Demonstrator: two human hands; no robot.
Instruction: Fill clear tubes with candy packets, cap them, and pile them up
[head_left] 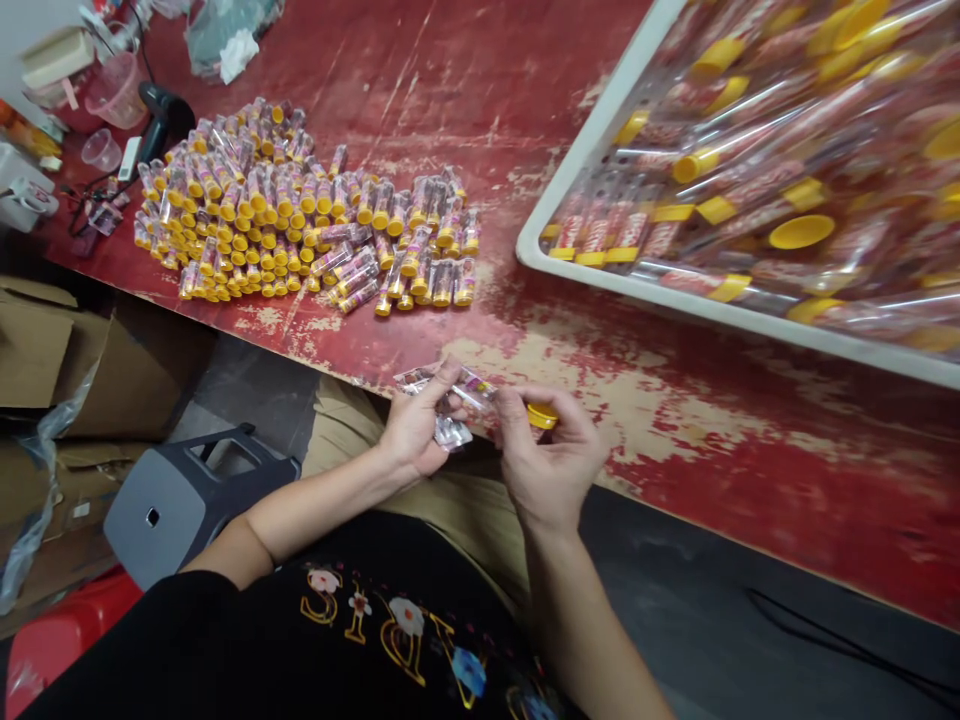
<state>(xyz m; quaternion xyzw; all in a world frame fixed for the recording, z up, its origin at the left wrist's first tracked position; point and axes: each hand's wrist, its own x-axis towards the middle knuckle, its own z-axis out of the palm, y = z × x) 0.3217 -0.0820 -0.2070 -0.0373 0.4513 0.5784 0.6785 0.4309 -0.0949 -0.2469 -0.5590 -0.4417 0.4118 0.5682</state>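
My left hand (420, 425) is closed around several crinkled clear plastic wrappers (452, 434), held at the table's front edge. Just beside it, the fingers of my right hand (551, 450) are bent round a small tube whose yellow cap (541, 415) shows between them. A clear printed piece (476, 390) spans from my left thumb to my right fingertips; I cannot tell whether it is the tube's body or a wrapper round it. Beyond my hands lies a large heap of small clear tubes (255, 215) with yellow caps, many standing or lying side by side.
A white-rimmed tray (645, 290) of larger yellow-capped tubes takes up the right of the worn red table (465, 90). At the far left are a black heat gun or hair dryer (161, 120) and plastic cups (103, 150). A grey stool (180, 500) and cardboard boxes (97, 370) stand below left.
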